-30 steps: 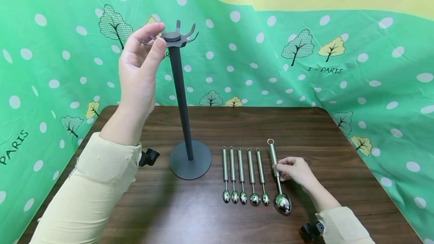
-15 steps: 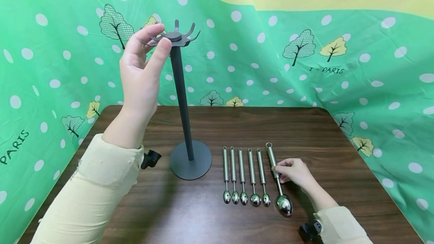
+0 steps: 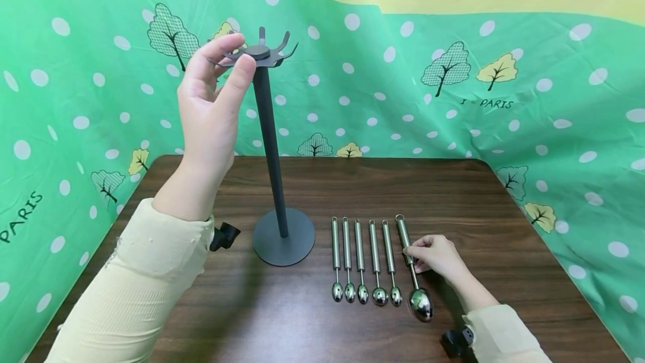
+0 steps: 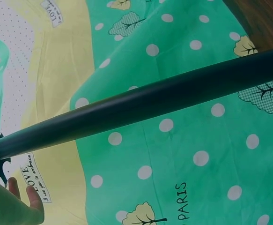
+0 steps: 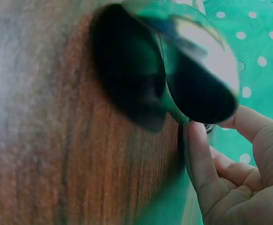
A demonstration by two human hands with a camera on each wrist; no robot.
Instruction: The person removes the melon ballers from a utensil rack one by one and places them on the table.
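A dark grey stand rises from a round base [image 3: 284,237] on the brown table [image 3: 453,195]. Its pole [image 3: 268,128] ends in a crown of hooks [image 3: 259,54]. My left hand [image 3: 237,54] is raised and pinches one hook arm of the crown between thumb and fingers. The left wrist view shows the pole [image 4: 141,110] and my fingertips [image 4: 14,201] close up. My right hand [image 3: 409,252] pinches the handle of a large steel scoop spoon [image 3: 412,276] that lies on the table. In the right wrist view the spoon's shiny bowl [image 5: 197,70] sits just above my fingers [image 5: 199,159].
Several smaller steel scoops [image 3: 363,262] lie side by side, between the stand's base and the large spoon. A green dotted cloth [image 3: 504,71] covers the walls behind and beside the table. Black camera mounts [image 3: 224,235] sit at both wrists.
My left thumb has moved in against the hook crown. The ring end of the large spoon has shifted slightly toward me under my right fingers. Otherwise nothing moved.
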